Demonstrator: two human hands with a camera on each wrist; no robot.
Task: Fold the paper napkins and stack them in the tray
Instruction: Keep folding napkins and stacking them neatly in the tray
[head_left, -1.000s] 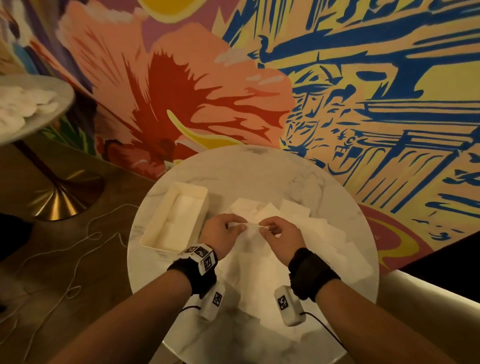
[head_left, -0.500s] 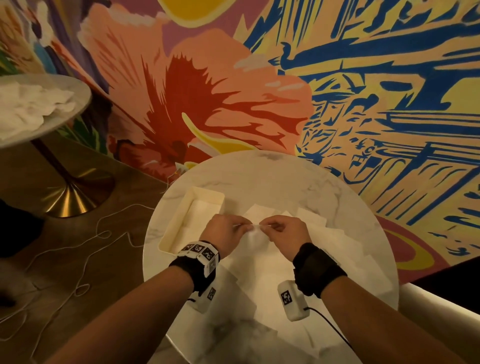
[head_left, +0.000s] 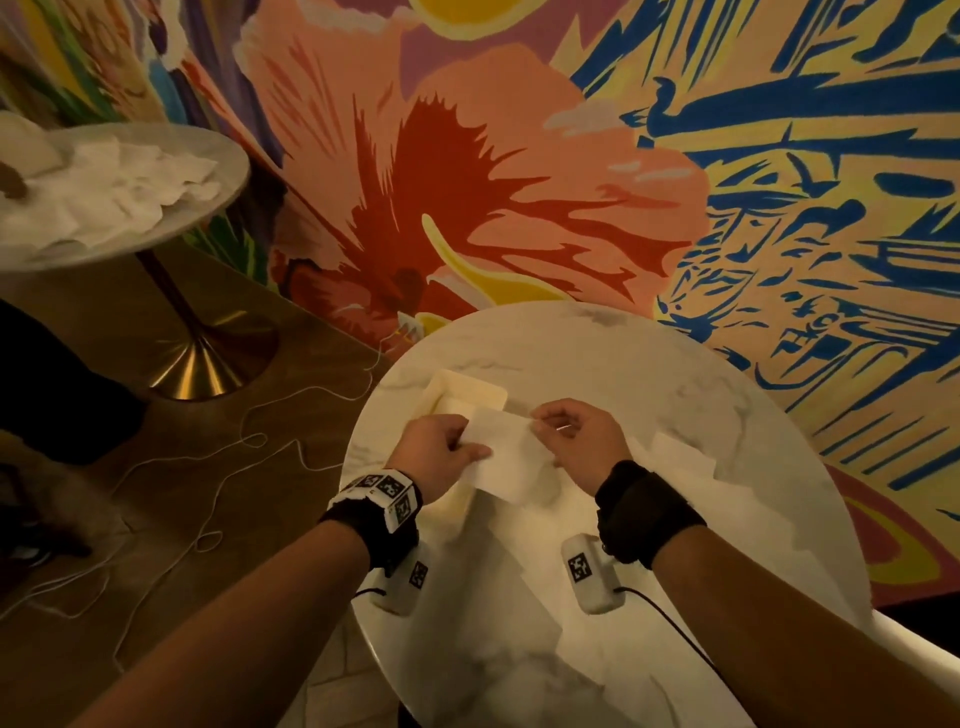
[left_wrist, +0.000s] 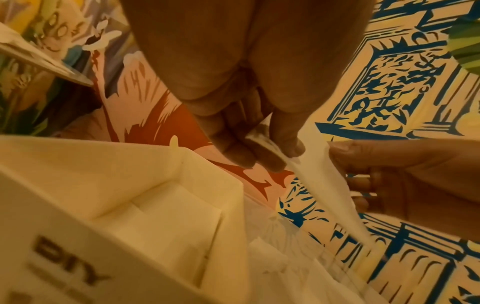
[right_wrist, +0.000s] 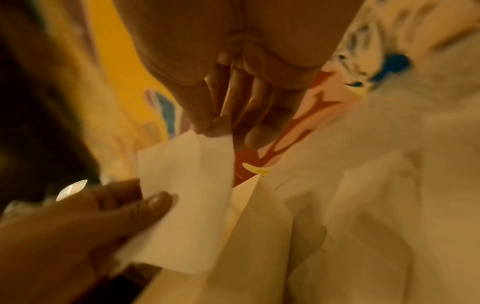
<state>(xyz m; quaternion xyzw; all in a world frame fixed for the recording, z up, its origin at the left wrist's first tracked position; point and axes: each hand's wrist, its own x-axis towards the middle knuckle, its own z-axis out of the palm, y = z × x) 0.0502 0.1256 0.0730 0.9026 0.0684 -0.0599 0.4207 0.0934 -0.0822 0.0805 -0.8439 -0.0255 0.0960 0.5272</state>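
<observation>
- Between the two hands, a folded napkin (head_left: 506, 457) is held above the round marble table (head_left: 597, 374); it appears as a white rectangle stretched from one hand to the other.
- Left hand (head_left: 436, 452): thumb and fingers (left_wrist: 259, 158) are pressed together, pinching the napkin's left edge.
- Right hand (head_left: 582, 441): thumb and fingertips (right_wrist: 207, 125) pinch the napkin's upper right corner, the remaining fingers curled behind it.
- Cream tray (head_left: 470, 389): rests on the table just beyond and below the left hand, partly hidden by that hand and the napkin; pale folded sheets lie inside it in the left wrist view.
- Loose napkins (head_left: 685, 467): spread flat and overlapping on the tabletop beneath and to the right of the hands.
- Painted wall mural (head_left: 519, 182): stands behind the table.
- Second round table (head_left: 218, 171): stands at the far left and carries a heap of white paper.
</observation>
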